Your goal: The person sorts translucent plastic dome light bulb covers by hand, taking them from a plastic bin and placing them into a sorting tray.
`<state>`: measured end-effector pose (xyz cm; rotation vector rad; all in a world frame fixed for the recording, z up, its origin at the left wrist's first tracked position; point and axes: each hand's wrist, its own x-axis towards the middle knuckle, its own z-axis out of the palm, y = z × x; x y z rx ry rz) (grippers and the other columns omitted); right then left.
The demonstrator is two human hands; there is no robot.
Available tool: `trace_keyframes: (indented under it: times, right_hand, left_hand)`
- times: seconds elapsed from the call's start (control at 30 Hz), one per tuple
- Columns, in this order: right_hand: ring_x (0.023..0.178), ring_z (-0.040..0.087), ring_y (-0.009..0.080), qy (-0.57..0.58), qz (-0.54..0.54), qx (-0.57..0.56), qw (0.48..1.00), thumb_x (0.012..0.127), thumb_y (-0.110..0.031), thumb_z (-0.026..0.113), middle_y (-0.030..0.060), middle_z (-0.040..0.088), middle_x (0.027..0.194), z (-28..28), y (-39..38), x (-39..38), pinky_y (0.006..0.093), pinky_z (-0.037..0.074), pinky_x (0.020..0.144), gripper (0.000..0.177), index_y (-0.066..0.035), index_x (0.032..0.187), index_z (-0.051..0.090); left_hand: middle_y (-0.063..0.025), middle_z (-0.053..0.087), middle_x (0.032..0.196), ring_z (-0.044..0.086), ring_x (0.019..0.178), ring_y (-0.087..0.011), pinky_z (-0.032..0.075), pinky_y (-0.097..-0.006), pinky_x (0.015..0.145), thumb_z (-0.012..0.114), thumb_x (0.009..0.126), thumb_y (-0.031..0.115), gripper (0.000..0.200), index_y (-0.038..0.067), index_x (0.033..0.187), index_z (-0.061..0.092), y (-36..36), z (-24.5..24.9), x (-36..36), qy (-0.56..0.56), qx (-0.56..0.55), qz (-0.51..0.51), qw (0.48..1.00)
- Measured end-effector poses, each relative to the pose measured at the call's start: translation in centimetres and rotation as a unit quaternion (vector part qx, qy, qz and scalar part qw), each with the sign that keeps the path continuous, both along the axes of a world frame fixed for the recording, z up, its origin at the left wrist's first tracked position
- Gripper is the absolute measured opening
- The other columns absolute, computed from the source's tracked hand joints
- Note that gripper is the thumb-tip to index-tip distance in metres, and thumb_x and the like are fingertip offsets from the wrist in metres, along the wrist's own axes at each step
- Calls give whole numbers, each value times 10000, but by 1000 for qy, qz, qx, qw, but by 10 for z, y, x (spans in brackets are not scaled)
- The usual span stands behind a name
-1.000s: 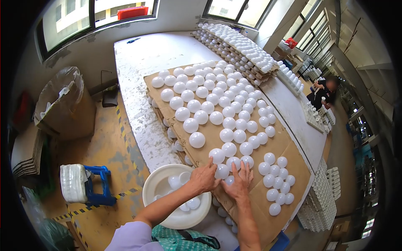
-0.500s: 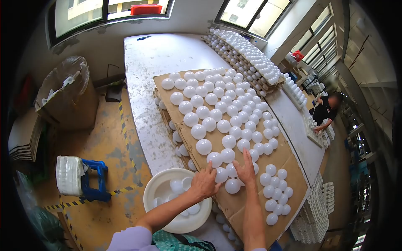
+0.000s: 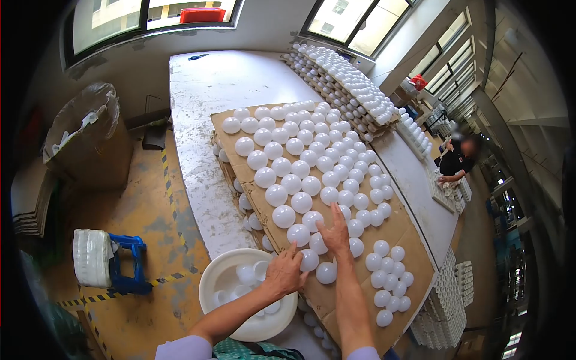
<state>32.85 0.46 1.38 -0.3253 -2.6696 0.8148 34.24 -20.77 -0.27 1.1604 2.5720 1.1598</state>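
Observation:
White dome-shaped bulb covers [image 3: 284, 216] stand in a dense group on a cardboard sheet [image 3: 390, 231]. My left hand [image 3: 284, 273] is at the group's near left edge, fingers apart, with index finger and thumb beside a near cover [image 3: 308, 260]. To its right my right hand [image 3: 336, 234] is open, its fingers extended and thumb spread against covers at the group's near side. Another cover [image 3: 326, 273] sits just below, between my forearms. Neither hand lifts anything. Under my left forearm is a white basin [image 3: 207, 288] holding several loose covers.
A smaller cluster of covers [image 3: 384, 318] stands at the sheet's right. Stacked layers of covers [image 3: 342, 81] fill the far table. Left are a blue stool [image 3: 135, 264] and a lined bin [image 3: 90, 150]. Another person [image 3: 456, 159] works at the far right.
My right hand has shifted up and left across the sheet. Covers near it sit farther up and left, closer to the group. My left hand stays near the same edge. The whole view shifts slightly.

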Motion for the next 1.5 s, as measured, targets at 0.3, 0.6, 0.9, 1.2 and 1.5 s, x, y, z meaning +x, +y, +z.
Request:
trace_keyframes:
  times: [0.3, 0.6, 0.9, 1.2, 1.5]
  right_hand:
    - [1395, 191, 377, -144, -179, 88, 969, 753, -445, 675, 219, 251, 1490, 4, 15, 38, 496, 204, 1114, 751, -147, 1397, 431]
    - [1339, 261, 456, 29, -242, 43, 969, 736, -419, 710, 341, 251, 1434, -3, 115, 52, 466, 246, 1104, 895, -63, 1445, 295]
    - [1336, 289, 439, -23, -285, -18, 958, 729, -456, 694, 345, 295, 1416, -26, 253, 15, 418, 272, 1097, 889, -10, 1415, 346]
    - [1314, 357, 381, 9, -174, 20, 984, 769, -327, 670, 271, 372, 1406, -34, 240, -13, 402, 308, 1077, 693, 33, 1324, 465]
    - [1316, 328, 424, 50, -178, -87, 979, 769, -332, 674, 325, 322, 1406, -27, 221, 1, 428, 292, 1084, 808, 75, 1382, 337]
  left_hand:
    - [-291, 446, 1326, 559, 1045, -407, 477, -443, 880, 753, 688, 254, 551, 5, 1139, 556, 0, 9, 3, -15, -2, -7, 1000]
    - [-264, 471, 1322, 564, 1034, -392, 488, -428, 873, 753, 685, 260, 532, 20, 1128, 581, -2, 10, -2, -38, -5, -3, 999]
    - [-250, 494, 1308, 580, 984, -376, 512, -434, 817, 754, 675, 258, 493, 41, 1093, 608, 2, 8, -5, -16, -7, 0, 1000]
    - [-243, 530, 1268, 594, 939, -360, 520, -412, 788, 767, 655, 245, 487, 37, 1069, 614, 4, 7, -6, -7, 7, 9, 1000]
    - [-225, 558, 1238, 595, 939, -355, 518, -398, 793, 772, 644, 232, 475, 31, 1046, 620, 3, 8, -4, -9, 15, 24, 1000]
